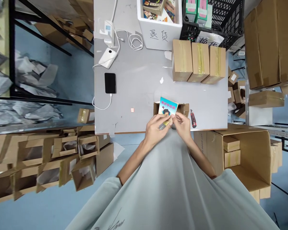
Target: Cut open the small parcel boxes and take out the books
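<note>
One idiom-riddle booklet (pixel 168 106) is pinched low by the left hand (pixel 156 127) and right hand (pixel 183 127), fingertips nearly closed, seemingly steadying it above an open cardboard box (pixel 186 109). A utility knife (pixel 193 118) lies alongside, presumably for easy reach; beyond, three taped cartons (pixel 200 62) stand aligned.

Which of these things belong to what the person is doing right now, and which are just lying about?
Apparently in use:
- booklet, between the left hand and right hand
- open cardboard box just beyond the hands
- perhaps the box cutter, unheld

Apparently just lying about:
- black device
- coiled white cable
- small pink square
</note>
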Demonstrator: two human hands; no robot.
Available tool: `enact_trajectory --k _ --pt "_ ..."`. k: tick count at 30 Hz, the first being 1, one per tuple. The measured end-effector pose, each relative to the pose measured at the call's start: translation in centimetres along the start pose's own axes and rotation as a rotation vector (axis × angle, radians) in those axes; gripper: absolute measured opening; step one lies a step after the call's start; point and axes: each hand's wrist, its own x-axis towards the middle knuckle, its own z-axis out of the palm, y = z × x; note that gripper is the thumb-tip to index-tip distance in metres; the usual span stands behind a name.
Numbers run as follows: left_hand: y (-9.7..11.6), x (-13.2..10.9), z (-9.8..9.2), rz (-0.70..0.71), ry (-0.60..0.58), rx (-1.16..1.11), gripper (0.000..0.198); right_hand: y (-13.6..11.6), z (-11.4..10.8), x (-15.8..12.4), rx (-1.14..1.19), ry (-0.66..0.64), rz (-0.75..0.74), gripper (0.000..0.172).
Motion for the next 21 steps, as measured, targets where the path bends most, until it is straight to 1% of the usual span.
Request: enact_trajectory --k 2,5,6,8,10,12,17,21 --pt "-0.4 0.3 -0.6 -0.067 0.022 -0.012 0.028 -0.2 -0.9 0.3 0.008 -0.019 0.007 0.056" --pt "-1.1 1.1 -2.0 -0.209 0.128 -0.060 0.041 -0.7 -2.3 0.6 0.022 -0.063 0.007 0.058" --pt "-1.3 1.3 -2.5 -0.259 0.125 -0.100 0.045 -0.8 -2.6 0.7 0.024 -0.073 0.006 0.058" --pt "-1.5 1.8 -3.2 -0.354 0.036 -0.222 0.048 -1.1 -3.1 0.8 0.021 -0.083 0.006 0.056" --pt "-1.4 2.0 -3.6 -0.415 -0.075 -0.337 0.045 -1.2 -3.3 0.9 0.015 -0.089 0.010 0.056" --pt "-1.2 2.1 -3.7 -0.436 -0.111 -0.388 0.041 -1.3 -3.3 0.9 0.019 -0.096 0.013 0.057" --pt "-0.6 1.8 -3.3 -0.438 -0.029 -0.347 0.039 -1.1 -2.8 1.1 0.063 -0.092 0.027 0.057" --pt "-0.4 1.6 -2.8 -0.439 0.006 -0.344 0.039 -0.5 -2.5 1.3 0.073 -0.068 0.048 0.058"
